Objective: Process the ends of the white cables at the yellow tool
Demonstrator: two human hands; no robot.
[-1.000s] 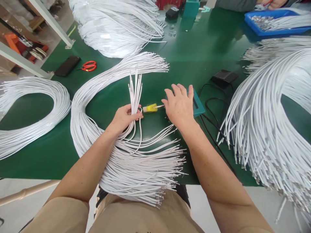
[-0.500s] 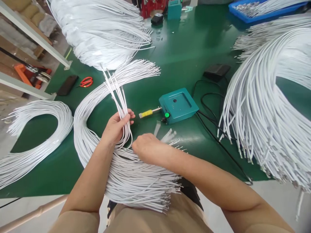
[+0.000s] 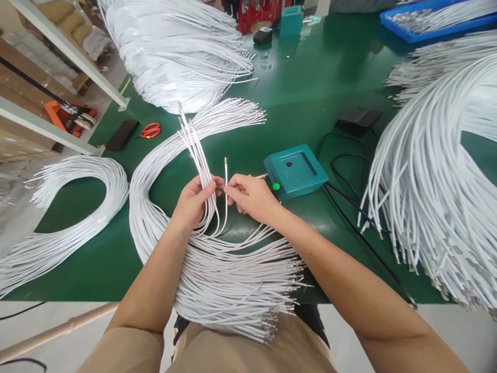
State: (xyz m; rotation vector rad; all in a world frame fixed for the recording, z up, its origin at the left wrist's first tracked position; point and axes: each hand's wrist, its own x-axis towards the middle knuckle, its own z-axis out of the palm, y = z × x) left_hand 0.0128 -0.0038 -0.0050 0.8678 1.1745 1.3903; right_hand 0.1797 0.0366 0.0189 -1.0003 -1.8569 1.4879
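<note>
Several white cables (image 3: pixel 201 158) stand bunched in my left hand (image 3: pixel 197 199), which is closed around them with their metal-tipped ends pointing up. Between the thumb and fingers of my right hand (image 3: pixel 250 192) is a single white cable (image 3: pixel 226 173), its tipped end upright beside the bunch. Both hands are close together above a large bundle of white cables (image 3: pixel 233 274) that curves across the table edge and my lap. Just behind my right hand sits a teal device (image 3: pixel 297 171) with a green button (image 3: pixel 276 186); its yellow-handled tip is mostly hidden by the hand.
Coiled cables lie at left (image 3: pixel 81 228) and in a big heap at right (image 3: pixel 419 181). A tall cable pile (image 3: pixel 178 52) stands at the back. Red scissors (image 3: pixel 150 130), a dark phone-like object (image 3: pixel 122 134), a black pedal (image 3: pixel 359 121) and a blue tray (image 3: pixel 415 36) are on the green table.
My right hand has risen from the lower bundle to beside my left hand, bringing up one cable end between its fingers. The whole view has shifted slightly.
</note>
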